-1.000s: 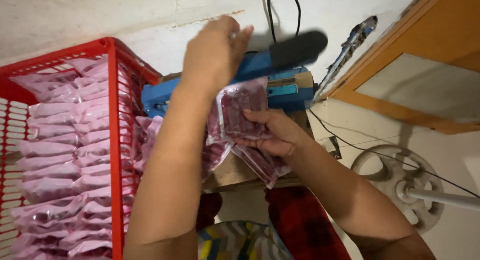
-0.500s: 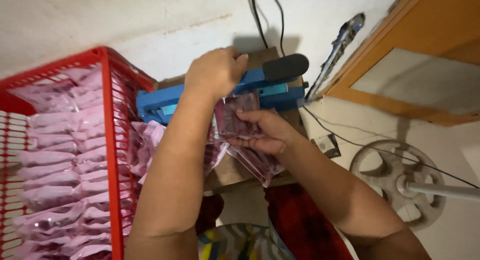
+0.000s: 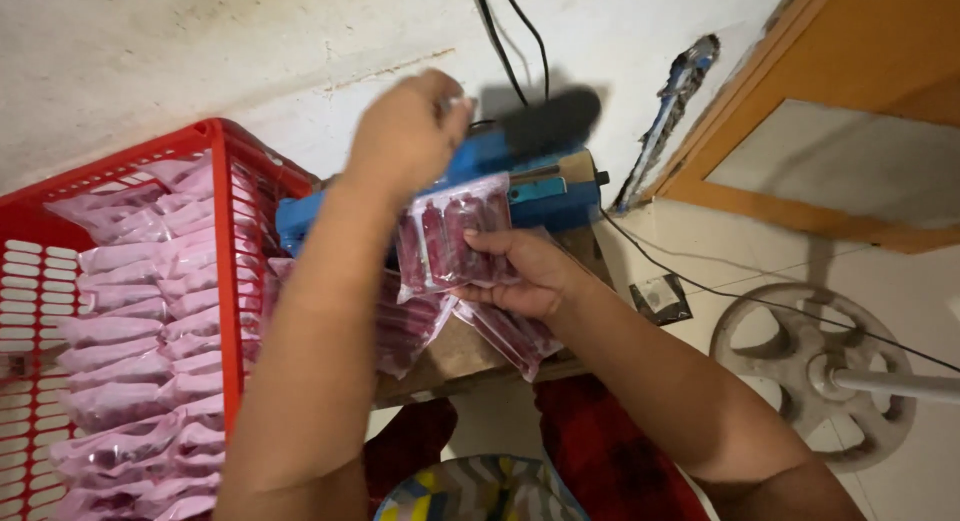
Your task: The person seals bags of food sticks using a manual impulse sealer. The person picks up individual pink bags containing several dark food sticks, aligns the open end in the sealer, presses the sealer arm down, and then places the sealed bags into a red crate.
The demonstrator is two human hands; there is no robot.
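My left hand [image 3: 405, 133] rests on the raised arm of a blue heat sealer [image 3: 520, 181] with a black handle [image 3: 550, 119]. My right hand [image 3: 525, 271] holds a clear plastic packet of dark red sticks [image 3: 450, 236] upright just in front of the sealer. More filled packets [image 3: 500, 331] lie on the wooden board [image 3: 460, 356] under my hands.
A red plastic basket [image 3: 225, 251] at the left is stacked with several pink packets. A white wall is behind the sealer, with black cables [image 3: 515, 31] running up it. A fan base [image 3: 815, 371] stands on the tiled floor at the right, next to an orange door frame [image 3: 800, 111].
The sealer arm was pressed down on the packet half a second ago; now my left hand has lifted it and my right hand has drawn the packet out toward me.
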